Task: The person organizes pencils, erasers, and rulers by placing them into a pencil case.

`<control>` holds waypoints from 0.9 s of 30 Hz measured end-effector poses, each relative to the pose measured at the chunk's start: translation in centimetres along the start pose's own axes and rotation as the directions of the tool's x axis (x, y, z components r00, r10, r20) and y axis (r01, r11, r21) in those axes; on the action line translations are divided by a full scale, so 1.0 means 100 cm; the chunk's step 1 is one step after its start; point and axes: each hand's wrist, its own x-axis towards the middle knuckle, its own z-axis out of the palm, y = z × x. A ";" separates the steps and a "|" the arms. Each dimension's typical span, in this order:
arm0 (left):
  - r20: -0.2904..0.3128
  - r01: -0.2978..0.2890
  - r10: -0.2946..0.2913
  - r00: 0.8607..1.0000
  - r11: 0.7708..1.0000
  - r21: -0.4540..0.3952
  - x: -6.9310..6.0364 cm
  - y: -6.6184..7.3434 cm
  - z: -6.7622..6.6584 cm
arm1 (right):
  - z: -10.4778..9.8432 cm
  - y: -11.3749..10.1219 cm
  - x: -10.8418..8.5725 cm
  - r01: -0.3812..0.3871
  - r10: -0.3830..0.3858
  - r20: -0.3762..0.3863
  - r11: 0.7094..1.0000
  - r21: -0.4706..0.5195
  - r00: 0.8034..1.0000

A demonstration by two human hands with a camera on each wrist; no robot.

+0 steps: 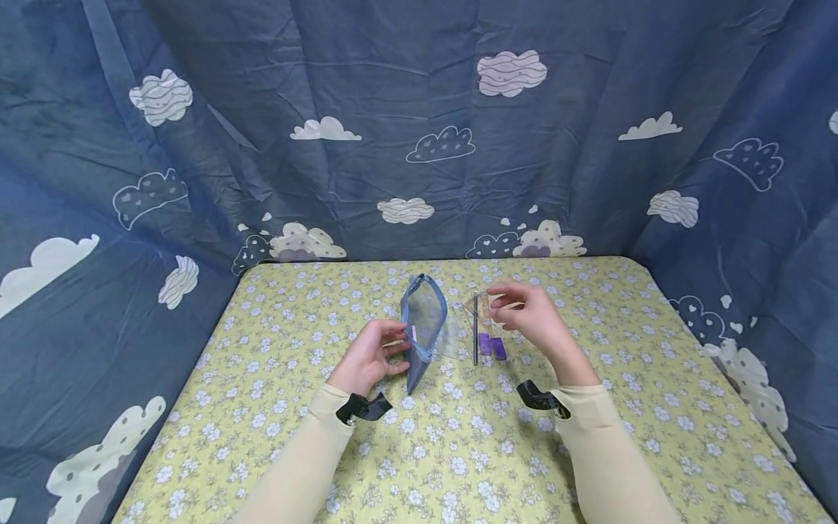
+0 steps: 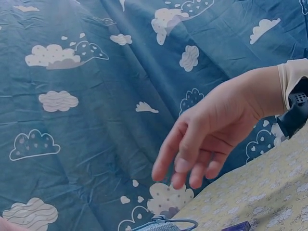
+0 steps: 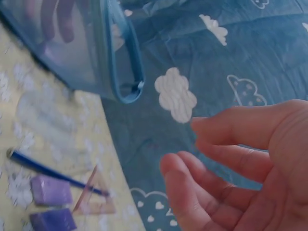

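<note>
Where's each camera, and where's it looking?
Head: worn there, looking forward and down at the pouch, left grip, right grip and sleeves.
Left wrist: worn there, looking across at the right grip, cuff and curtain.
Right wrist: worn there, facing the pouch and purple blocks; right grip and hazy left grip show.
Wrist views share the right grip.

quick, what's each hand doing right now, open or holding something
Left hand: holding the unzipped blue zip pouch at its side.
Right hand: open, fingers loosely bent, holding nothing.
</note>
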 end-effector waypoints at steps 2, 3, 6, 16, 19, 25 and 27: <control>0.007 -0.001 0.001 1.000 1.000 0.004 0.000 0.000 0.000 | 0.000 0.004 0.000 -0.009 0.009 -0.003 0.999 -0.038 1.000; 0.011 0.000 0.000 1.000 1.000 0.005 0.000 0.000 0.000 | -0.001 0.006 -0.001 -0.015 0.015 -0.003 0.998 -0.055 1.000; 0.017 -0.001 0.000 1.000 1.000 0.008 0.000 0.001 0.000 | -0.001 0.013 -0.001 -0.031 0.032 0.011 0.994 -0.108 0.999; 0.015 0.008 -0.008 1.000 1.000 -0.005 0.001 0.002 0.000 | -0.003 0.035 -0.004 -0.068 0.078 0.059 0.985 -0.161 0.995; 0.015 0.008 -0.008 1.000 1.000 -0.004 0.001 0.002 -0.001 | -0.001 0.042 -0.005 -0.082 0.094 0.072 0.984 -0.155 0.993; 0.018 0.012 -0.012 1.000 1.000 -0.006 0.001 0.001 -0.002 | 0.003 0.058 -0.006 -0.106 0.120 0.109 0.986 -0.128 0.987; 0.016 0.015 -0.015 1.000 1.000 -0.011 0.001 0.000 -0.002 | 0.004 0.061 -0.006 -0.115 0.130 0.112 0.985 -0.125 0.985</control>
